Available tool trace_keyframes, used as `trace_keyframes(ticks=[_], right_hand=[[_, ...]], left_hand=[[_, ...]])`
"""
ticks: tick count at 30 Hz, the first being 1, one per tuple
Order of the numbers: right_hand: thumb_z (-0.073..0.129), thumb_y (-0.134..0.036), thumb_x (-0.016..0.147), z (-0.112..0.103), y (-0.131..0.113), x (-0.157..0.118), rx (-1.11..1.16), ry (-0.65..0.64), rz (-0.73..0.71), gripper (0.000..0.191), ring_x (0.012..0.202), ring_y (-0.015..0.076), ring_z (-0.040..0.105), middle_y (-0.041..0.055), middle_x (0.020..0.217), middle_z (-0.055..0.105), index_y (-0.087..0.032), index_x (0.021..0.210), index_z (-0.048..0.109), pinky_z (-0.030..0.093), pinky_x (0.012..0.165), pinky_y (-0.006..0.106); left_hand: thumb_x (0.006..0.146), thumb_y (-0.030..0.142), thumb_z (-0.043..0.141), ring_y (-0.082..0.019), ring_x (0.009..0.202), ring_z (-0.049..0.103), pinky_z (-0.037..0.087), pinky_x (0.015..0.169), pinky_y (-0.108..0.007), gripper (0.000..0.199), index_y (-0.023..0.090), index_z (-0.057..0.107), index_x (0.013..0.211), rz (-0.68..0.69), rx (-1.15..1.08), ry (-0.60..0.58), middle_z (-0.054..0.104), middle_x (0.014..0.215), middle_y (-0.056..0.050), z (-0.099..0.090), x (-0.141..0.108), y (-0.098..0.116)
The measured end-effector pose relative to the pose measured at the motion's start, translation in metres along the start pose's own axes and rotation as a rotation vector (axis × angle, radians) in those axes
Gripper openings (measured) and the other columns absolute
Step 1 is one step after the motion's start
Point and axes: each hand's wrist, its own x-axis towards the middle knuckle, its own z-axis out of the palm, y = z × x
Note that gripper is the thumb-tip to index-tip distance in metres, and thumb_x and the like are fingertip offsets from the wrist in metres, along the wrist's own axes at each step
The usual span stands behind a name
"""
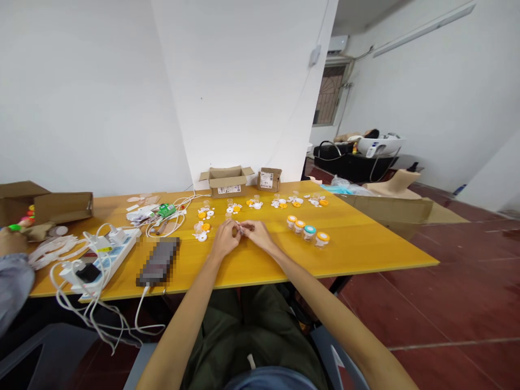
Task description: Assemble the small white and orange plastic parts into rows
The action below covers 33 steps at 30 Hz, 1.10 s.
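My left hand and my right hand meet above the yellow table, fingertips pinched together on one small item. It looks pale, but the fingers cover most of it, so its kind is unclear. Just behind my left hand stands a clear cup. To the left lie white round parts and an orange lid ring. Right of my hands stand several clear jars with lids, among them an orange-lidded jar and a teal-lidded jar.
More groups of cups and lid parts line the table's back, before an open cardboard box and a smaller box. A power strip with tangled cables and a blurred phone lie left. A co-worker's hand is at far left.
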Motion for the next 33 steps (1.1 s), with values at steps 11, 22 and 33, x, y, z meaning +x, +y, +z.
trace_keyframes(ticks=[11,22,33], right_hand=[[0.064,-0.01,0.077,0.002,-0.001,-0.001,-0.055,0.016,-0.018,0.021,0.081,0.0213,0.075,0.0041,0.089,0.08,-0.022,0.084,0.079,0.061,0.08,0.035],[0.061,-0.005,0.074,0.002,-0.009,-0.008,-0.28,0.032,-0.132,0.03,0.087,0.0237,0.074,0.0033,0.091,0.079,-0.026,0.087,0.078,0.059,0.081,0.035],[0.06,-0.004,0.072,0.003,-0.005,-0.006,-0.228,0.031,-0.132,0.031,0.082,0.0227,0.074,0.0006,0.085,0.079,-0.027,0.082,0.079,0.059,0.081,0.034]], left_hand=[[0.08,0.01,0.06,-0.02,0.089,0.067,0.053,0.086,-0.034,0.013,0.023,0.063,0.078,-0.034,-0.015,0.0,0.068,0.087,-0.003,0.002,0.0,-0.004],[0.077,0.008,0.059,-0.02,0.085,0.066,0.053,0.084,-0.033,0.015,0.023,0.06,0.074,-0.049,-0.015,-0.009,0.067,0.084,-0.002,0.001,-0.001,-0.002],[0.078,0.008,0.059,-0.021,0.088,0.065,0.053,0.085,-0.034,0.015,0.023,0.062,0.076,-0.029,0.022,-0.027,0.066,0.083,-0.002,0.001,-0.002,-0.004]])
